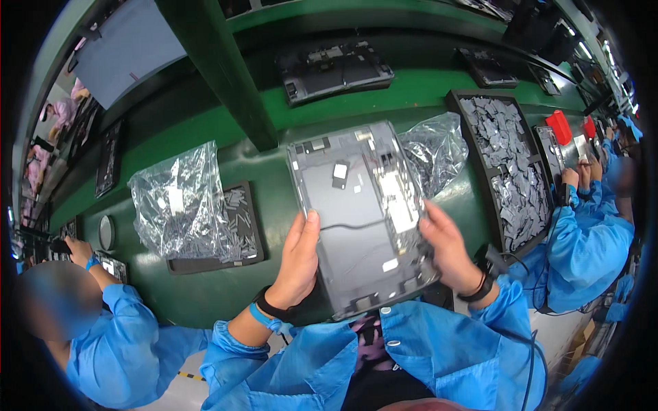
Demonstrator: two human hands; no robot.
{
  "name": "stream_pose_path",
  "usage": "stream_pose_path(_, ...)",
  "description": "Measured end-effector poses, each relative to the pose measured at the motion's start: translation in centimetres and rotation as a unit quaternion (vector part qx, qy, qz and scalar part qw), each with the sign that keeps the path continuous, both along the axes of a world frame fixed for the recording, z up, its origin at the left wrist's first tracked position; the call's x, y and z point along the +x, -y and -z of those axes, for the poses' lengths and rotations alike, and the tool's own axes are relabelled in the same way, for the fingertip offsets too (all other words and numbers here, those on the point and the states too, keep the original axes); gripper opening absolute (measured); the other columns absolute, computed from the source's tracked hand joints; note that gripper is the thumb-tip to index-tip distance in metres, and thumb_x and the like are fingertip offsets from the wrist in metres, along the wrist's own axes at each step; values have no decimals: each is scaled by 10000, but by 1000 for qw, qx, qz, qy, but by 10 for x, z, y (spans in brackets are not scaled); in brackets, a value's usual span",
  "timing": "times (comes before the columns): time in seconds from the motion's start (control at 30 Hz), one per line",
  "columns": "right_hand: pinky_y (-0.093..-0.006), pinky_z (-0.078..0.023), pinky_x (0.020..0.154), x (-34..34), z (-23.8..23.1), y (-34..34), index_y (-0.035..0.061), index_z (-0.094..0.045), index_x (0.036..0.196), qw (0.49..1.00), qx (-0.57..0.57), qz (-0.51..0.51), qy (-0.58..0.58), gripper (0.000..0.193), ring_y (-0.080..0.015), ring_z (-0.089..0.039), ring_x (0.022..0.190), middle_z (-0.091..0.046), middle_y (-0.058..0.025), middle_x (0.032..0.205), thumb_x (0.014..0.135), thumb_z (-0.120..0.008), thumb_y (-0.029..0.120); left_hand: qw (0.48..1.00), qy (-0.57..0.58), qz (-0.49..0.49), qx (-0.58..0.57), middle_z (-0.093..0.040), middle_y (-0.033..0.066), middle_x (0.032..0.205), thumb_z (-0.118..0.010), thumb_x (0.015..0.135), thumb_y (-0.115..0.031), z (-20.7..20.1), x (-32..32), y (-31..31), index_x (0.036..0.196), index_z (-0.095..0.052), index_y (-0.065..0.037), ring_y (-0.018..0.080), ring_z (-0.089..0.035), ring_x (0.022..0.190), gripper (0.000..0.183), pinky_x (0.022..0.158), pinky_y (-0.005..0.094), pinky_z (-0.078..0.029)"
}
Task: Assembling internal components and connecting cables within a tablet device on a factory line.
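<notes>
Between the person's two bare hands, directly in front of the blue-jacketed torso, is a flat grey rectangular electronics housing, its component side facing the camera. Whether its underside clears the green table cannot be told.

The left hand is closed on the left edge, thumb laid on the face; its other fingers are mostly hidden behind. The right hand, slightly blurred, is closed on the right edge; how far its fingers reach underneath cannot be told.

A thin black cable crosses the left part of the housing's face. A small black-and-white part lies above it.

Left of the housing, a clear plastic bag of dark pieces overlaps a shallow dark tray holding loose grey strips. Just beyond the housing's upper right edge is a second clear bag of dark pieces. Farther right, a long black two-compartment tray holds grey packets in both compartments.

Co-workers in blue jackets sit on either side.
</notes>
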State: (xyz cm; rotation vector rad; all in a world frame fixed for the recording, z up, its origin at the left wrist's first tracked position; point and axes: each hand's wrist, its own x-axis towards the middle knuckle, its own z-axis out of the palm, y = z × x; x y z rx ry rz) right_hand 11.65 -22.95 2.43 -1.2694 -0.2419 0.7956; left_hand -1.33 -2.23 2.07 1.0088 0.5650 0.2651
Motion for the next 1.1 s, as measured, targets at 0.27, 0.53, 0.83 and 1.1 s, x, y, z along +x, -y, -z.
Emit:
stream_pose_path(0.27,-322,-563,803,259,-39,-33,14,-519,1297,997,-18,-34,72,356,-172,-662,922,-664,-74,1077,968,-489,149,965,39,184,181,-594,107,1229,-503,1008,-226,20,11,-16,1336,-492,-21,163,-554,1100,387,931,306,-440)
stream_pose_path(0.53,-400,-561,621,432,-13,-43,53,-571,1219,978,-178,70,81,303,-199,-663,788,-665,-76,945,954,-511,188,886,-12,259,384,-584,162,1264,-573,966,-195,13,1,-16,1323,-503,-22,256,-581,1130,403,945,360,-470)
stream_pose_path(0.83,-332,-495,876,499,38,-81,-27,-600,1222,886,-261,30,382,406,-248,-626,994,-647,-136,1191,820,-551,12,884,-35,265,383,-573,164,1276,-579,963,-224,13,6,-19,1339,-485,-41,276,-586,1142,428,935,376,-494)
stream_pose_path(1.1,-438,-478,951,356,29,-234,-21,-649,1103,678,-311,-4,666,406,-393,-625,1035,-661,-225,1087,812,-574,252,892,-37,268,361,-572,157,1279,-586,959,-212,19,15,-20,1337,-487,-44,267,-591,1127,426,922,366,-497)
